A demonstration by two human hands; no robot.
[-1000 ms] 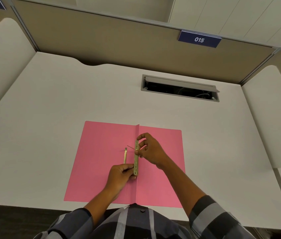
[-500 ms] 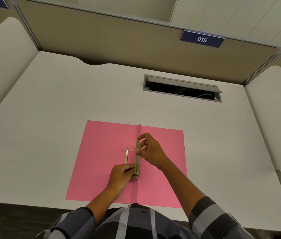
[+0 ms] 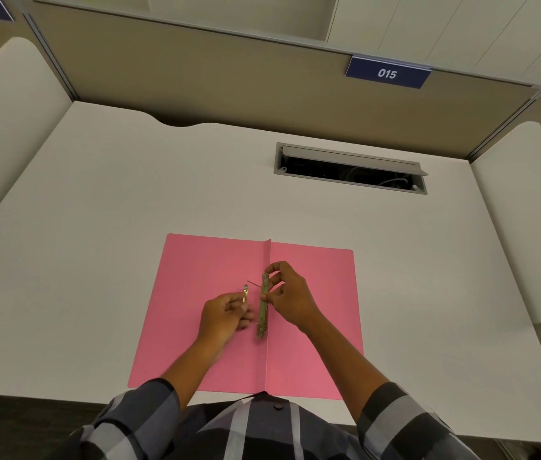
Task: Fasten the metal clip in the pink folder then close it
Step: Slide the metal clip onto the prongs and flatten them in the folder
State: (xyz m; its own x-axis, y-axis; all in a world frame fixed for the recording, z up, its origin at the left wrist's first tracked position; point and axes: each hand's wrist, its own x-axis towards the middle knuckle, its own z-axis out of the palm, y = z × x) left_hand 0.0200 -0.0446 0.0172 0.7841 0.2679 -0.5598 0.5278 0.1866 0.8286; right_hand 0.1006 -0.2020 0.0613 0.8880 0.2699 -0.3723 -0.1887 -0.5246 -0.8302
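**Both hands at the clip along the folder's crease**

The pink folder [image 3: 209, 327] lay open and flat on the white tabletop [image 3: 96, 227], low in the centre of the frame, its crease running up and down the picture. Along that crease, just left of it, sat the long brass bar of the metal clip [image 3: 264, 308]. A thin prong slanted out from the bar's upper end toward the left.

The right hand [image 3: 290, 295] curled over the upper part of the bar, its fingers [image 3: 272, 268] pinched near the top end and the thumb pressed against the bar's right edge lower down. The left hand [image 3: 226, 313] rested on the left leaf just beside the bar, fingers loosely closed around a second, shorter brass strip [image 3: 245, 293] whose tip stuck up above the knuckles. Another thin prong showed between this hand and the bar's lower end.

Plaid sleeves filled the bottom of the frame. In the upper right, a grey cable hatch [image 3: 350, 167] stood open, and a blue sign [image 3: 388, 73] read 015.
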